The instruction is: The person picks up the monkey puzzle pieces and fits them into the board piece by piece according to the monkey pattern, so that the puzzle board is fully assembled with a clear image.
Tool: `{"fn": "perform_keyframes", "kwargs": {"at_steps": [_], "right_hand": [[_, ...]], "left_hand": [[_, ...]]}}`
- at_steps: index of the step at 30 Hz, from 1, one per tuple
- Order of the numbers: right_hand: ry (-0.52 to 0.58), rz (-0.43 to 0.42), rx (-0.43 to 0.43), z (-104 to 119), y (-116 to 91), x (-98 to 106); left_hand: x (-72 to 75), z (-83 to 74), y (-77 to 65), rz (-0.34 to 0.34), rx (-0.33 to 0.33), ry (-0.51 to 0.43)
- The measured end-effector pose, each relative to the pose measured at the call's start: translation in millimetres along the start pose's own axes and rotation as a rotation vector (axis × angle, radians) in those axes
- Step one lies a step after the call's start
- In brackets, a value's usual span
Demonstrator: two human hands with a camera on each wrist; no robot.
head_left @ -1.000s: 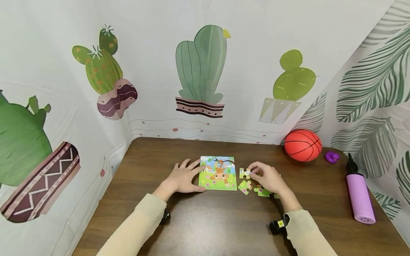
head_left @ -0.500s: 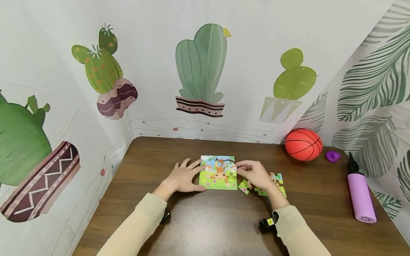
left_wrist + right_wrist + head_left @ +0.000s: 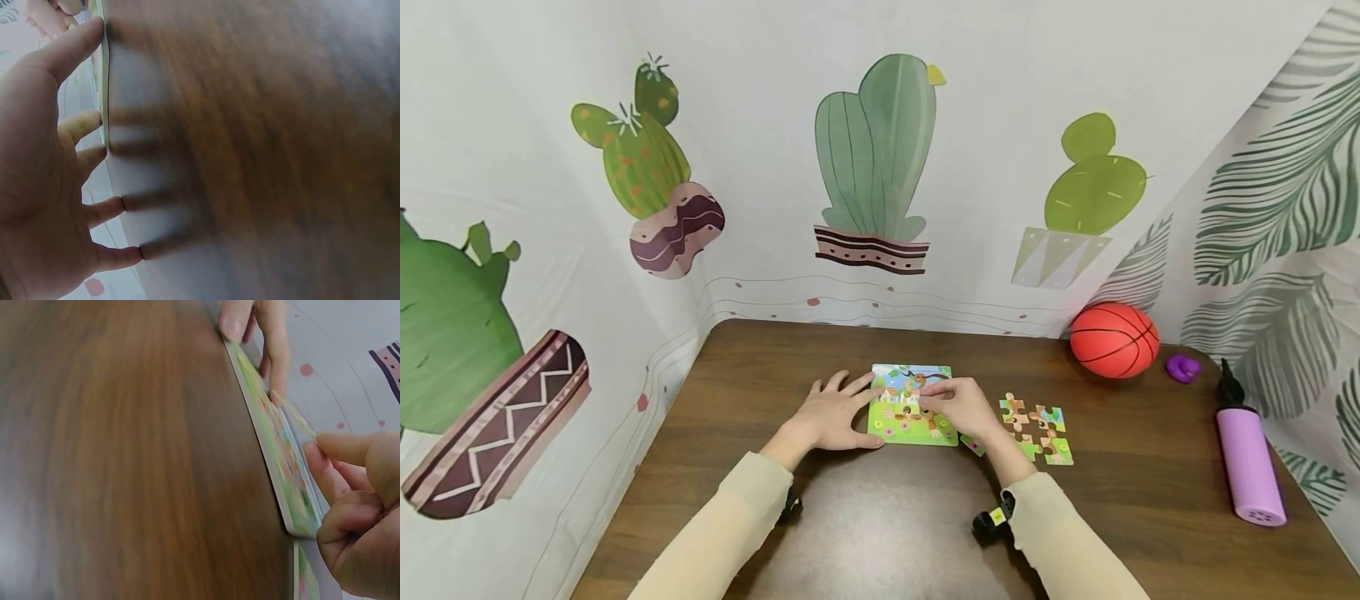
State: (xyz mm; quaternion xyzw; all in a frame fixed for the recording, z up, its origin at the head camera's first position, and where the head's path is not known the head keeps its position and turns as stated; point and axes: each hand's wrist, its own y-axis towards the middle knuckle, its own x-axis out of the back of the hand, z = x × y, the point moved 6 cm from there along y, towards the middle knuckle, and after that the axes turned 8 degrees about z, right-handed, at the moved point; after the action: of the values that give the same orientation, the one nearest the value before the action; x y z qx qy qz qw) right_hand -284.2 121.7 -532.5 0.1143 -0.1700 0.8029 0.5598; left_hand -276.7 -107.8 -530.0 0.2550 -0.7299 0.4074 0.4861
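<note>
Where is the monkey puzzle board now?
In the head view, the board lies just right of centre, between the left hand and the loose pieces, partly under the right hand.

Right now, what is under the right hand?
Under the right hand lies part of the puzzle board; the hand pinches a puzzle piece. What hand and piece cover cannot be seen.

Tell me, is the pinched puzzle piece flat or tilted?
Tilted: the right wrist view shows the puzzle piece at an angle to the monkey picture board.
</note>
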Motion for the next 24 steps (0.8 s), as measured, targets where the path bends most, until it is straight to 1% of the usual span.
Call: {"fn": "perform_keyframes", "kwargs": {"at_steps": [4,9,15,21,24], "right_hand": [[0.013,0.01,-0.014,2.2,5.9,-10.0],[-0.012,0.022,-0.032,4.3,11.6,-18.5],[-0.035,0.02,-0.074,5.8,15.4,-23.9],[-0.043,0.02,-0.066,8.9,19.0,-27.8],[-0.037,0.013,-0.076,8.2,21.2,-29.5]], "left_hand": [[0.7,-0.5,0.0,0.0,0.003,-0.002],[1.6,-1.0,-0.2,-0.001,0.001,-0.009],[1.4,-0.7,-0.5,-0.003,0.0,-0.012],[0.6,0.0,-0.5,-0.008,0.002,-0.012],[0.5,-0.4,-0.8,-0.01,0.0,-0.014]]}}
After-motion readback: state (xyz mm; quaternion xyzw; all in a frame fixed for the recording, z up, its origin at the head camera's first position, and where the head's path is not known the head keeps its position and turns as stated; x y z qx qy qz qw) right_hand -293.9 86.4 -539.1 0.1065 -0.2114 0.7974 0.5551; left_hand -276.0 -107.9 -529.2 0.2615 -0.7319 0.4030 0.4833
